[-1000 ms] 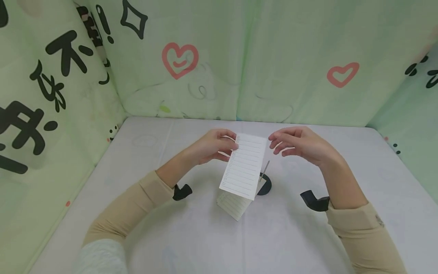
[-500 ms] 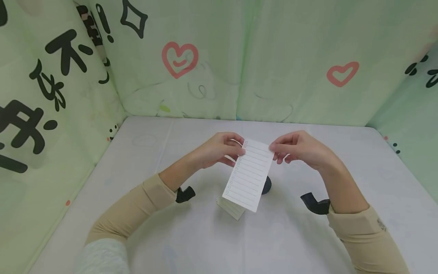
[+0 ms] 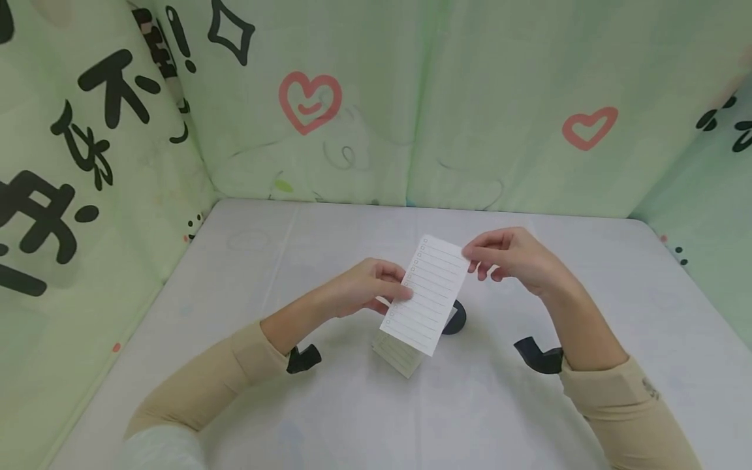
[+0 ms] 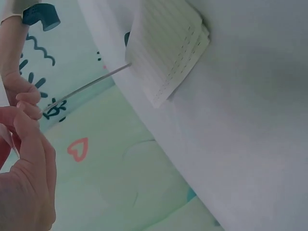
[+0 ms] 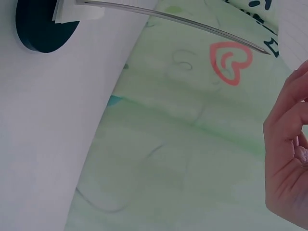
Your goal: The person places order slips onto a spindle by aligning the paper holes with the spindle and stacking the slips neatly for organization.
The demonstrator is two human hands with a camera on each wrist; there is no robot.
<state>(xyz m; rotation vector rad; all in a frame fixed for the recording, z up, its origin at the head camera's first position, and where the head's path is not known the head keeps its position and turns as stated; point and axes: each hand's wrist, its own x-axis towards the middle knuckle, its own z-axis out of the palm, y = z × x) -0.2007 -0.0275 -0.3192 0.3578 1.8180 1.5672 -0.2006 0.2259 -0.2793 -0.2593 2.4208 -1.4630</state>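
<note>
A white lined note sheet (image 3: 427, 295) is held up over the table's middle, tilted with its top to the right. My right hand (image 3: 472, 258) pinches its top right corner. My left hand (image 3: 399, 294) pinches its left edge about halfway down. Under the sheet lies a small stack of the same lined notes (image 3: 399, 352) (image 4: 168, 48). Just right of the stack stands a black round base (image 3: 457, 318) (image 5: 43, 24) with a thin metal spike (image 4: 86, 89) (image 5: 178, 19) rising from it. In the head view the sheet hides the spike.
A white tabletop (image 3: 294, 261) is closed in at the back and both sides by pale green padded walls (image 3: 470, 98) printed with red hearts and black characters. Black wrist mounts (image 3: 302, 359) (image 3: 537, 358) sit on both forearms.
My right hand closed onto the sheet's top right corner. My left hand slid from the top left corner down to the middle of the left edge, and the sheet sank a little.
</note>
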